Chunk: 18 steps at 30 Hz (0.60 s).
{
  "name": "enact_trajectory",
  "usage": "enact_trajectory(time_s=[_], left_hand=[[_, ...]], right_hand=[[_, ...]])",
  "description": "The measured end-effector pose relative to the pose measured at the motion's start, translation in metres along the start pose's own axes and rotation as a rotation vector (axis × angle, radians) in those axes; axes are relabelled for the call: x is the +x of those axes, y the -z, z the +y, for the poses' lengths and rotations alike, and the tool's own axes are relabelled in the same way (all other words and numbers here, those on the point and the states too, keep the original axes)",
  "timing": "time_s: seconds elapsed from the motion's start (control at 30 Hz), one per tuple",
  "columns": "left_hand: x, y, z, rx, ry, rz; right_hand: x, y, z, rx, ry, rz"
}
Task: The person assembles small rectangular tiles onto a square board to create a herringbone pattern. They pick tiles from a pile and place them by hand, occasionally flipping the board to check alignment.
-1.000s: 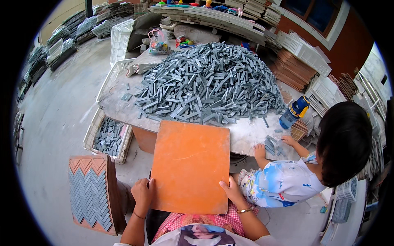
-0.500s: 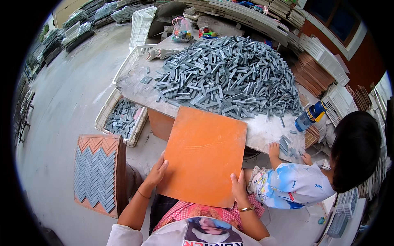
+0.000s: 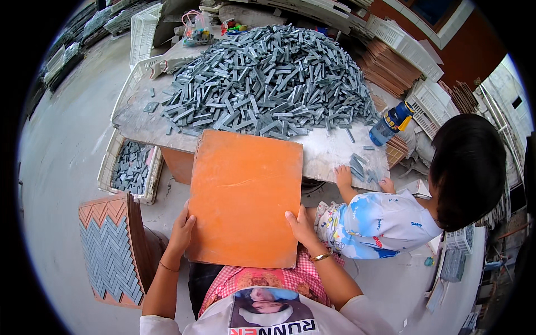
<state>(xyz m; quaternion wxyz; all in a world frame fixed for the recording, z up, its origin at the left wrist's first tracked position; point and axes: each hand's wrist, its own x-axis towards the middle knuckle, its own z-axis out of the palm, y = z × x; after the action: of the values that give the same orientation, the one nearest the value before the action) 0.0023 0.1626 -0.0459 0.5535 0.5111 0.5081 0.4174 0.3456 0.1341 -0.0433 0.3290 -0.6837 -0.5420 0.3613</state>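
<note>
Right now you are holding an orange square board (image 3: 243, 198) with both hands, its near edge over your lap and its far edge reaching onto the worktop (image 3: 329, 153). Your left hand (image 3: 180, 234) is gripping the board's left edge near the bottom corner, fingers (image 3: 187, 220) lying together and pointing up along the edge. Your right hand (image 3: 301, 226) is pressing on the lower right edge, fingers (image 3: 291, 215) curling over the top face with the thumb side hidden underneath, a gold bracelet (image 3: 321, 257) sitting at the wrist. Just left of your left fingers, a panel with a grey herringbone mosaic (image 3: 109, 254) is leaning upright on the floor. Right of your right fingers, a child in a light printed shirt (image 3: 385, 220) is touching a few loose grey strips (image 3: 360, 166) on the worktop. Beyond your fingers, a big heap of grey tile strips (image 3: 268, 81) is covering the worktop. A white crate of grey pieces (image 3: 129, 167) is sitting on the floor, far left of the board, and a blue bottle (image 3: 391, 123) is standing at the far right.
</note>
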Motion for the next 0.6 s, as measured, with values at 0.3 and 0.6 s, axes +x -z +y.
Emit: enact_trajectory(time_s=[0.3, 0.6], left_hand=[[-0.019, -0.003, 0.007, 0.078, 0.058, 0.012], [0.027, -0.008, 0.004, -0.005, -0.013, 0.047]], right_hand=[[-0.010, -0.004, -0.005, -0.024, -0.012, 0.016], [0.012, -0.015, -0.011, 0.111, 0.085, 0.101]])
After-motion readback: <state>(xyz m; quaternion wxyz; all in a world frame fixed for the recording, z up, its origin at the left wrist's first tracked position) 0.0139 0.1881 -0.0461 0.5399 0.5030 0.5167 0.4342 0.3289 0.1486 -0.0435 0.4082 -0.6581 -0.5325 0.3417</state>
